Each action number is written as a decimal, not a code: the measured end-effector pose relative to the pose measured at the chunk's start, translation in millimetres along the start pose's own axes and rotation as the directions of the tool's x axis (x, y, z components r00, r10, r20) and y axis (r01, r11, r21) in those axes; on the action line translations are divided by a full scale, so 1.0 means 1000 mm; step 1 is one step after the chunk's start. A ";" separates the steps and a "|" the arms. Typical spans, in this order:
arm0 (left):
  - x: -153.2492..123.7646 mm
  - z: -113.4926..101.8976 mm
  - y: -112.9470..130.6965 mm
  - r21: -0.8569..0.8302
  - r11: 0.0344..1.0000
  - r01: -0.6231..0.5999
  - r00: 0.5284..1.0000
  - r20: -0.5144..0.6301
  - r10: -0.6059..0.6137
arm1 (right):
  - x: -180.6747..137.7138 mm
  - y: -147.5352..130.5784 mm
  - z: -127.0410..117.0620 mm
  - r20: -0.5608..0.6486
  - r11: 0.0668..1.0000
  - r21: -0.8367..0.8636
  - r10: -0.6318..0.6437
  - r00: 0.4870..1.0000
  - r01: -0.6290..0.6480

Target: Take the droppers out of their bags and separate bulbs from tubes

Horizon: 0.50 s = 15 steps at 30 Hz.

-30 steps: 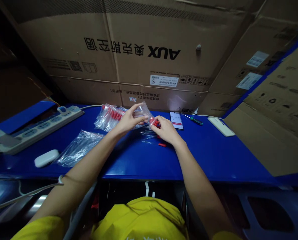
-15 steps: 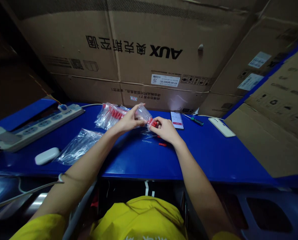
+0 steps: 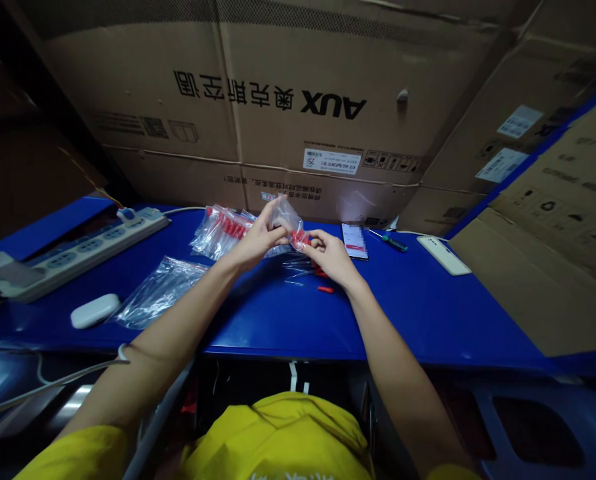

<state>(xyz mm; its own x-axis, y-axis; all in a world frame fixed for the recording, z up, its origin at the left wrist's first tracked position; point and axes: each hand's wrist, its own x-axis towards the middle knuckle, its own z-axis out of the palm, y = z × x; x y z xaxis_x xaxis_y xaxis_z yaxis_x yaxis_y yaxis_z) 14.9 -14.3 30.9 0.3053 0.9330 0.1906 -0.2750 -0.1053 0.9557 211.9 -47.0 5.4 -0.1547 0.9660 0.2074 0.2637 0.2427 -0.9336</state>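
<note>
My left hand [image 3: 261, 239] grips a small clear plastic bag [image 3: 286, 217] held up above the blue table. Red pieces [image 3: 298, 237] show inside its lower end. At that end my right hand [image 3: 329, 253] is closed, fingertips pinched on the bag's edge by the red pieces. Beneath the hands lie several thin screwdrivers with clear shafts and red handles, one red handle [image 3: 325, 289] showing plainly. Behind my left wrist rest clear bags [image 3: 218, 230] filled with red-handled items. A stack of flat clear zip bags [image 3: 163, 291] lies left of my left forearm.
A white power strip [image 3: 85, 250] and a white rounded case [image 3: 95, 311] are on the left. To the right lie a phone [image 3: 355, 241], a green-handled screwdriver [image 3: 395, 244] and a white slab-like device [image 3: 443, 255]. Cardboard [image 3: 258, 140] walls the back and right.
The bag has tilted, and the red pieces sit slightly further left and higher, deeper in it. My right fingers have shifted to the bag's edge. Items on the table stay put.
</note>
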 end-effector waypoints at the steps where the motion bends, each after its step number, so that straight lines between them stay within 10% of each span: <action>1: 0.000 0.000 0.000 0.001 1.000 -0.015 1.000 0.007 0.015 | 0.000 0.000 0.000 0.017 1.000 0.022 0.015 1.000 -0.016; 15: 0.003 0.002 -0.004 0.115 0.982 -0.148 0.989 0.002 0.149 | -0.003 -0.014 0.005 0.145 0.884 0.409 0.180 0.973 -0.224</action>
<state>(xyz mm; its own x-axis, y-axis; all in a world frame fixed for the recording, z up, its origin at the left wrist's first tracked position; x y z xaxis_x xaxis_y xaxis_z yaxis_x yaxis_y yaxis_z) 18.4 -11.9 28.4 0.2626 0.9062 0.3313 -0.2105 -0.2813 0.9362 204.3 -54.2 16.1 -0.2407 0.9706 -0.0084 -0.1218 -0.0388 -0.9918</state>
